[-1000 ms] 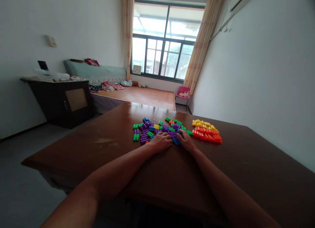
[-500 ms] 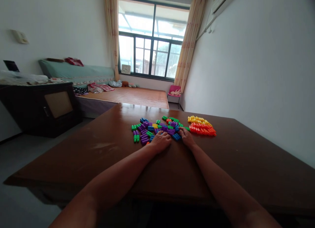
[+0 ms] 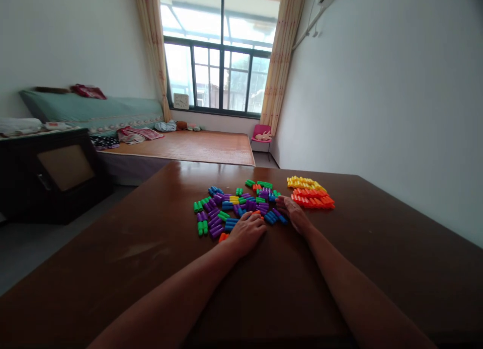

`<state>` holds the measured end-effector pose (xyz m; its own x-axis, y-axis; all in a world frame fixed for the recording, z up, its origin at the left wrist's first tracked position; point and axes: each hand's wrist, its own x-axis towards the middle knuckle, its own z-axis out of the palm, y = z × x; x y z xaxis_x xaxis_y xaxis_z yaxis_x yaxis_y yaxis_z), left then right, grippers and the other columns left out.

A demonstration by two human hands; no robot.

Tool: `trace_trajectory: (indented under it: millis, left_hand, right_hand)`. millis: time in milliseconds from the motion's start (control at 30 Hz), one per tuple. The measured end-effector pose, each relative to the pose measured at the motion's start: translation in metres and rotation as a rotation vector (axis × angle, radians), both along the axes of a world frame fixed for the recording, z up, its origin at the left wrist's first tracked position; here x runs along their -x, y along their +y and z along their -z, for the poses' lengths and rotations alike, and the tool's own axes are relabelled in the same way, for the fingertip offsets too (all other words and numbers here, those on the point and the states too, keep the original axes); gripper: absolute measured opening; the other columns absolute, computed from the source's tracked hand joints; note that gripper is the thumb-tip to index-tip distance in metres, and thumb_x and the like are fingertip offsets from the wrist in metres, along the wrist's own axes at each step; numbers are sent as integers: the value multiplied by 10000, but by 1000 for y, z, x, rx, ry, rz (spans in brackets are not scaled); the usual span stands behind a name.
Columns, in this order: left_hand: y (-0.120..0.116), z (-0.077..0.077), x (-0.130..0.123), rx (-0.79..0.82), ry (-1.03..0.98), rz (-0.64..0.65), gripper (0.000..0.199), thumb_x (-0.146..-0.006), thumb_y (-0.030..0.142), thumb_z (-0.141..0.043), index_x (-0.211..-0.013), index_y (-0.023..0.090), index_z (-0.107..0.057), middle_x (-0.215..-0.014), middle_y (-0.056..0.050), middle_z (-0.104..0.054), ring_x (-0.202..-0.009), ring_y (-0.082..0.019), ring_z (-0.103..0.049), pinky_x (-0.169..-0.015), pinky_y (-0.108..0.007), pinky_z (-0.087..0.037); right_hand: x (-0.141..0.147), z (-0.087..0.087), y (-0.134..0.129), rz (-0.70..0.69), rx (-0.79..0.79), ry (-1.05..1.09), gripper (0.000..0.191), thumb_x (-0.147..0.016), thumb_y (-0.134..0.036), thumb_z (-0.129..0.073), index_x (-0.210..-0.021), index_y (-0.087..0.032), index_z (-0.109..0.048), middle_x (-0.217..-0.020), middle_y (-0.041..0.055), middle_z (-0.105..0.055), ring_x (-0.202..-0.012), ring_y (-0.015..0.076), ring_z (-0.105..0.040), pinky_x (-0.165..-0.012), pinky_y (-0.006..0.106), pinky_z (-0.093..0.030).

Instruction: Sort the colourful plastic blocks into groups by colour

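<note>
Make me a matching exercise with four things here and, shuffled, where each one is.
1. Clock
2. Soft toy
3. Yellow pieces
4. Left hand

A. Just beyond the orange-red pieces
B. On the windowsill
C. At the near side of the multicoloured pile
D. On the pink chair

Right pairs: 1-B; 2-D; 3-A; 4-C

The table (image 3: 166, 258) is dark brown. Left and centre, the mixed pieces (image 3: 215, 213) are purple, green and blue, with some yellow and orange; right, the near rows (image 3: 312, 199) are red-orange, the far rows (image 3: 305, 182) yellow. The far chair (image 3: 261, 133) is pink, the curtains (image 3: 281, 52) beige with reddish motifs.
</note>
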<state>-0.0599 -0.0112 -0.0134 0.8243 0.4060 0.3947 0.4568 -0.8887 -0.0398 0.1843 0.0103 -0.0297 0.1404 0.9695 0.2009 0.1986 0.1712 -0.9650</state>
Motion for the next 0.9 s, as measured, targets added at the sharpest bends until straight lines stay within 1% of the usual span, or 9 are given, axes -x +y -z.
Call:
trace_trajectory:
  millis: [167, 300, 467, 533, 600, 667, 733, 800, 900]
  left_hand:
    - [-1, -3, 7, 98, -75, 5, 223, -943, 202, -482, -1064, 264, -659, -1137, -35, -675, -1208, -199, -520, -1110, -426, -267]
    - [0, -5, 11, 122, -98, 19, 265, -955, 201, -444, -1071, 273, -671, -1144, -34, -682, -1212, -191, -529, -1104, -415, -290]
    - [2, -9, 13, 119, -80, 57, 289, -958, 214, -430, -1098, 264, -678, -1130, -40, -689, -1201, -183, -544, -1112, -395, -310]
    - [2, -9, 12, 106, -76, 68, 294, -958, 206, -426, -1101, 258, -678, -1141, -42, -686, -1214, -182, -538, -1114, -388, -318]
    - [2, -9, 9, 86, -70, 79, 279, -953, 195, -444, -1100, 250, -675, -1161, -43, -679, -1227, -185, -532, -1114, -387, -326]
    - [2, -9, 6, 62, -50, 102, 255, -943, 191, -478, -1108, 240, -666, -1178, -43, -672, -1235, -193, -527, -1112, -391, -337]
    - [2, -7, 3, 45, -33, 118, 246, -934, 190, -502, -1123, 231, -654, -1192, -46, -665, -1241, -203, -523, -1101, -392, -358]
    - [1, -7, 0, 43, -20, 114, 249, -934, 187, -501, -1133, 221, -645, -1206, -57, -657, -1247, -214, -521, -1085, -394, -384]
    - [-5, -9, -4, 88, -11, 73, 253, -946, 181, -461, -1120, 216, -642, -1208, -66, -652, -1226, -212, -539, -1078, -393, -397]
  right_hand:
    - [-12, -3, 0, 67, 49, -197, 508, -845, -637, -425, -1001, -193, -616, -921, 72, -689, -750, 185, -637, -724, 354, -544]
    - [-13, -2, -5, 60, 22, -292, 461, -853, -620, -431, -926, -208, -622, -837, 35, -686, -672, 160, -620, -675, 308, -516]
    - [-12, -4, -9, 58, -9, -303, 468, -888, -604, -393, -944, -201, -626, -837, 37, -695, -699, 167, -631, -707, 314, -514]
    - [-13, -6, -11, 3, 5, -306, 474, -886, -607, -409, -969, -198, -636, -889, 44, -701, -771, 173, -642, -768, 327, -515]
    - [-16, -8, -12, -100, 40, -329, 474, -830, -602, -531, -1046, -195, -638, -974, 53, -699, -861, 184, -644, -823, 336, -511]
    - [-19, -8, -12, -203, 62, -362, 574, -727, -556, -686, -1167, -194, -609, -1051, 63, -685, -927, 194, -636, -857, 341, -509]
    - [-22, -5, -12, -252, 38, -373, 632, -699, -490, -733, -1237, -200, -574, -1089, 69, -675, -969, 200, -633, -889, 353, -504]
    - [-24, -1, -12, -249, -29, -398, 504, -773, -448, -669, -1216, -221, -586, -1116, 65, -674, -1024, 208, -627, -935, 371, -483]
    - [-23, 4, -12, -161, -93, -508, 310, -890, -405, -502, -1122, -240, -626, -1097, 64, -686, -1033, 225, -630, -941, 385, -464]
